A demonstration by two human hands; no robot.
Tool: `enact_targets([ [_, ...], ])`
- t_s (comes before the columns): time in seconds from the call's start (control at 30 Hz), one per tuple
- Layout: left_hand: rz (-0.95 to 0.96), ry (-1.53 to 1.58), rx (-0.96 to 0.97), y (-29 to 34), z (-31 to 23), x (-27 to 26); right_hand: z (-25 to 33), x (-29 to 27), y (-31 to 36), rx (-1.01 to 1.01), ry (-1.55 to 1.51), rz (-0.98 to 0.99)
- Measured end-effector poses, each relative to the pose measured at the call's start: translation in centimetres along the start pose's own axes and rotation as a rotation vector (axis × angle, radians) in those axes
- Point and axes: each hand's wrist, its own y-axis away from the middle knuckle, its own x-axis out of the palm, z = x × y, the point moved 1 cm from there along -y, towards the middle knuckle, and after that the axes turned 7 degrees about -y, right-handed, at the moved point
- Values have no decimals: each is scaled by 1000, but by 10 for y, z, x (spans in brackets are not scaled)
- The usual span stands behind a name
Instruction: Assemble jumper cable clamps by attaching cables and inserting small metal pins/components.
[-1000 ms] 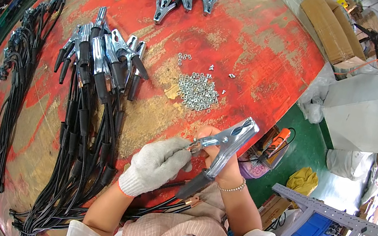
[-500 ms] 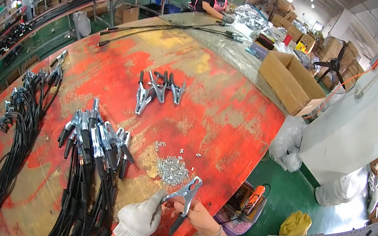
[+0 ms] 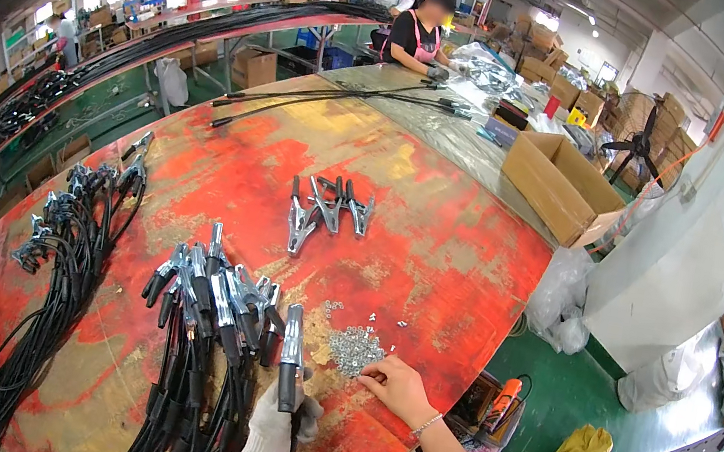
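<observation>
My left hand [image 3: 273, 428], in a white glove, is closed around a battery clamp [image 3: 290, 359] with silver jaws and black handle grips, its jaws pointing away from me. A black cable runs down beside that hand. At the right edge of a pile of small metal nuts [image 3: 350, 348], my bare right hand [image 3: 398, 389] has its fingertips pinched together on the tabletop; whatever lies between them is hidden. Left of my gloved hand rests a bundle of cables with clamps [image 3: 219, 298] on their ends. Farther off on the table lie several loose clamps [image 3: 325, 215].
A second clamp-ended cable bundle [image 3: 83, 245] lies along the left of the worn red table [image 3: 446, 241]. Long black cables [image 3: 307, 98] cross its far end. An open cardboard box [image 3: 562, 189] stands at far right. Beyond, a co-worker [image 3: 415, 37] handles bagged items.
My right hand has left the clamp and moved up to the nuts. My left hand now holds the clamp alone, turned upright. The view has shifted, so the table sits lower and further right.
</observation>
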Motion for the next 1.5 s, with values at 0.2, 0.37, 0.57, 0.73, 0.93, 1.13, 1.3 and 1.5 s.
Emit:
enact_targets([
  [0.2,50,-144,93,5,2,3,3,-1,-7,-26,44,-1],
  [0.37,17,-477,242,-1,14,1,66,-9,1,-32,-355,-53],
  [0.57,-10,-588,204,14,5,15,86,10,12,-168,-257,-175],
  [0.73,-30,-609,210,11,10,15,89,13,8,-153,-289,-166],
  [0.93,-17,-629,211,8,12,15,92,9,3,-143,-259,-77],
  [1.13,26,-558,93,11,4,16,91,10,3,-29,-380,-67],
  [1.3,33,-530,130,9,10,14,88,10,4,-81,-287,-75],
  [1.5,35,-552,236,7,12,14,92,7,1,-187,-204,-102],
])
